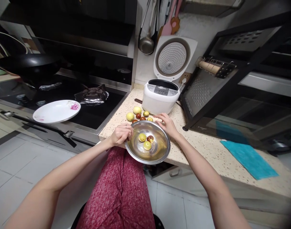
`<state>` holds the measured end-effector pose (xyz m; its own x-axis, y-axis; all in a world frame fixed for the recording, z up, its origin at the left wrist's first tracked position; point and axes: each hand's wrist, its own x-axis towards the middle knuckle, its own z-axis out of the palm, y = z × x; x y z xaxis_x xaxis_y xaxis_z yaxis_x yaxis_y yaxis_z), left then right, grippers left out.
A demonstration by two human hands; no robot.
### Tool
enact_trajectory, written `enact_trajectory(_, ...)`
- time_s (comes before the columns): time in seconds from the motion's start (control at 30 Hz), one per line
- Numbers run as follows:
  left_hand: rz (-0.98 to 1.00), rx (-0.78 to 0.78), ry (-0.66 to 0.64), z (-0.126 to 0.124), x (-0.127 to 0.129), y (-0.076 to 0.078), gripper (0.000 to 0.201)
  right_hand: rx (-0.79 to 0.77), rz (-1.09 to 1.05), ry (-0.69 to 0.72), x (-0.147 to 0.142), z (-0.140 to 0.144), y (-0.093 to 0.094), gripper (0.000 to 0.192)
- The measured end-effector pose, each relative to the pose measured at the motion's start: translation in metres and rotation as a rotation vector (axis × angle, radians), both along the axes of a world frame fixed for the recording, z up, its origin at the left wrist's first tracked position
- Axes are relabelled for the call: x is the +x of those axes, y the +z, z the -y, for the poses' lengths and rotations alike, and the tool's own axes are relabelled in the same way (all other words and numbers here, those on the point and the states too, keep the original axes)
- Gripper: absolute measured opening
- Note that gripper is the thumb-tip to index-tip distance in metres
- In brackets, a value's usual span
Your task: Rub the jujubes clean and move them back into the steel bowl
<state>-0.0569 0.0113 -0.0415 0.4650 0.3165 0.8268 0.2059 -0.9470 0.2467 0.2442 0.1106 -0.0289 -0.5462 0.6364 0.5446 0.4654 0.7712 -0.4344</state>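
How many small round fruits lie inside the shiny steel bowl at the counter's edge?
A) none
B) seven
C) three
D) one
C: three small round fruits, two yellow-green and one partly red-brown, lie in the shiny steel bowl, which the left hand grips at its rim while the right hand rests at the far rim; more small fruits lie on the speckled counter behind it.

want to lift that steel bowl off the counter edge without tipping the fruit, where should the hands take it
Probably by the thin rolled rim of the steel bowl, at opposite sides, coming from left and right. The walls are smooth and shallow, so the rim is the only real purchase. The left hand already sits at the left rim; the right hand is at the far right rim. Three fruits lie loose inside, so keep it level.
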Motion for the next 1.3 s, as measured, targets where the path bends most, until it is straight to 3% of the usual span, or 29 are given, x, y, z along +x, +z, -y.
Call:
enact_trajectory(0.23, -0.002, -0.003, 0.015, -0.001, -0.001, -0.004, 0.06, -0.063, 0.078, 0.05, -0.007, -0.005, -0.015, 0.043)
enact_trajectory(0.5, 0.039, 0.025, -0.045, -0.001, 0.0, -0.002, 0.055, -0.113, 0.031, 0.013, -0.01, -0.008, -0.018, 0.033)
enact_trajectory(0.67, 0.046, 0.026, -0.05, -0.001, 0.001, 0.001, 0.053, -0.054, -0.103, 0.03, -0.007, -0.006, -0.009, 0.032)
enact_trajectory(0.8, 0.027, 0.009, -0.037, -0.001, 0.001, 0.0, 0.056, -0.028, -0.194, 0.033, -0.007, 0.01, 0.01, 0.033)
enact_trajectory(1.0, 0.024, 0.012, -0.038, -0.001, 0.001, -0.001, 0.054, -0.028, -0.122, 0.266, -0.008, 0.041, 0.038, 0.032)
enact_trajectory(1.1, 0.041, 0.023, -0.05, -0.002, 0.001, -0.001, 0.052, -0.091, -0.049, 0.357, -0.011, 0.047, 0.04, 0.034)
enact_trajectory(1.3, 0.034, 0.008, -0.041, -0.002, 0.0, -0.003, 0.053, -0.219, 0.031, 0.396, -0.013, 0.044, 0.033, 0.031)
